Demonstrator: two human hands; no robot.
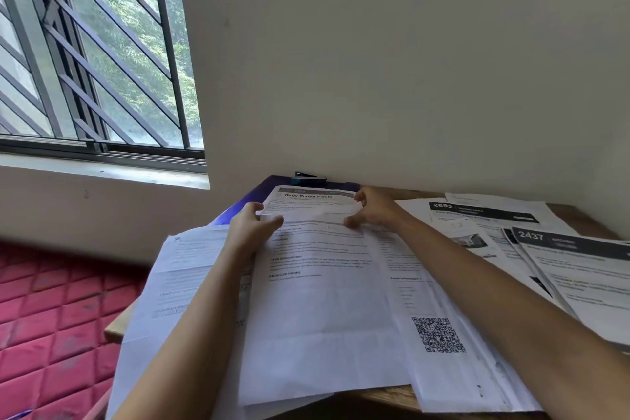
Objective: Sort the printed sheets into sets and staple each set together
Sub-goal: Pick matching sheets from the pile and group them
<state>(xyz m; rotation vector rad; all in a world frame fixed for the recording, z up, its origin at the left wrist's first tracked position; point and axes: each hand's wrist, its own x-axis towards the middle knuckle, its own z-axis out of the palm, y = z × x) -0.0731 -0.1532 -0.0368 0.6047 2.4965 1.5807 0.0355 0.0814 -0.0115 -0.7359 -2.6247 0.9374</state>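
Note:
A printed sheet headed "Water Potted Plants" lies in front of me on the wooden table. My left hand pinches its left edge near the top, and my right hand grips its right edge, so the top of the sheet buckles between them. More sheets lie under it on the left and on the right, one with a QR code. A dark stapler rests against the wall behind the sheets, apart from both hands.
Sheets numbered 2692 and 2437 are spread over the right of the table. A purple folder lies under the far papers. A barred window is at the left, red patterned matting below it.

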